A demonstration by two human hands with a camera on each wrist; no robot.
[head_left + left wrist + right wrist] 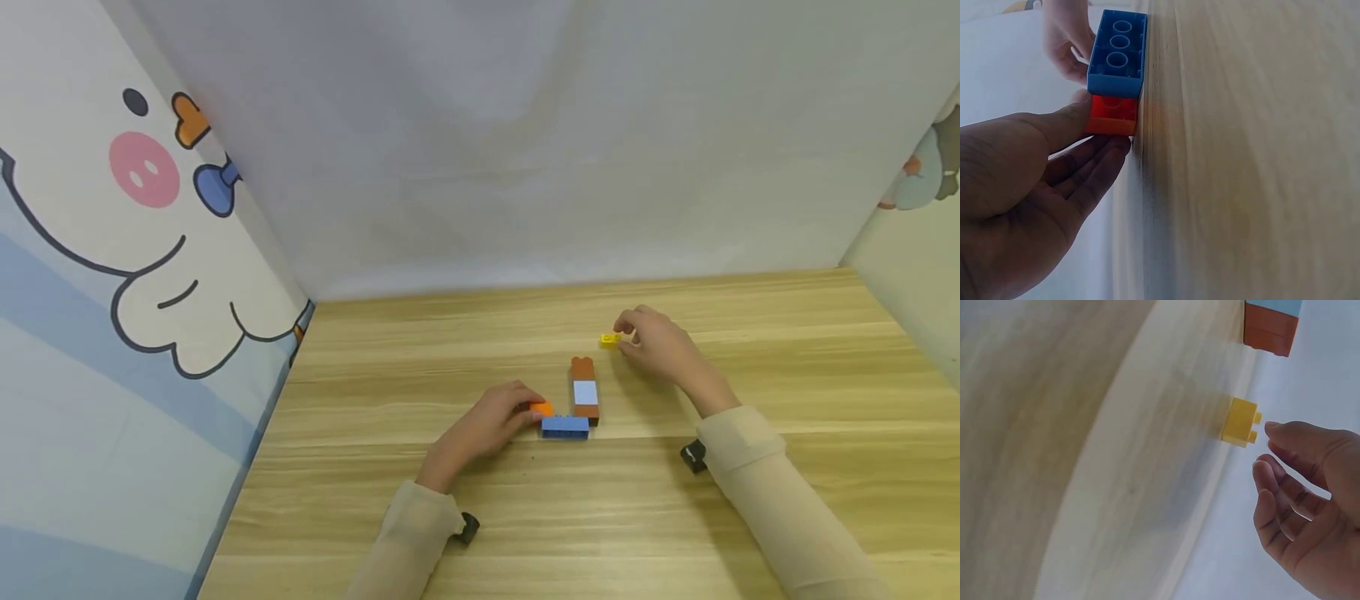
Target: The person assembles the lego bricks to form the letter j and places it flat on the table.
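Observation:
My left hand [491,417] pinches an orange toy building brick [1113,125] between thumb and fingers, low at the tabletop. Right against that brick is a blue brick [565,428], lying on its side with its hollow underside [1120,44] facing the left wrist camera. Farther back, a small yellow brick [1239,422] stands on the table with its studs up. Beside its studs, my right hand [658,343] hovers with thumb and fingers parted; the right wrist view shows a gap between fingertips and brick.
Between the hands lies a row of brown bricks [582,369] with a pale blue brick [586,392] in the middle, its near end close to the blue brick. A light wood table [420,342] carries everything. Behind it hangs a pale cloth [510,167]; a cartoon-printed panel [90,350] stands at the left.

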